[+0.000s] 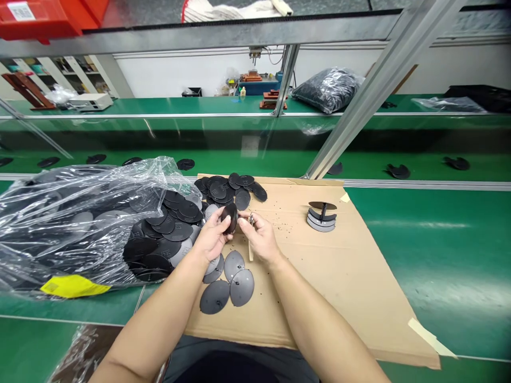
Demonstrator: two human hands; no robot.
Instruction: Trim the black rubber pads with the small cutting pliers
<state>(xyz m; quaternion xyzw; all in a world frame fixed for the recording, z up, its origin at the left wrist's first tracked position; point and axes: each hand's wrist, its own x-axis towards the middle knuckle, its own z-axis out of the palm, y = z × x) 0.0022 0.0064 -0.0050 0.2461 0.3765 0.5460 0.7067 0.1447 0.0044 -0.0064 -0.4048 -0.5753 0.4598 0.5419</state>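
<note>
My left hand [213, 234] pinches a black plastic disc [229, 218] by its edge, tilted up nearly on end. Close beside it, my right hand [261, 236] is closed on a small metal tool [251, 250] with a pale strip pointing down; its exact kind is not clear. The right fingertips are at the disc's edge. Below my hands, several grey discs [241, 288] with small centre stubs lie on the cardboard sheet [319, 298]. Many black discs [175, 231] spill from a clear plastic bag [72, 213] at the left, and more are piled behind my hands.
A spool-like assembly of discs [321, 217] stands on the cardboard at the right. Beyond runs a green conveyor belt [223, 154] carrying spaced black parts [398, 171]. A slanted metal post [359, 101] rises behind the cardboard. A red bin [51, 21] sits on the overhead shelf.
</note>
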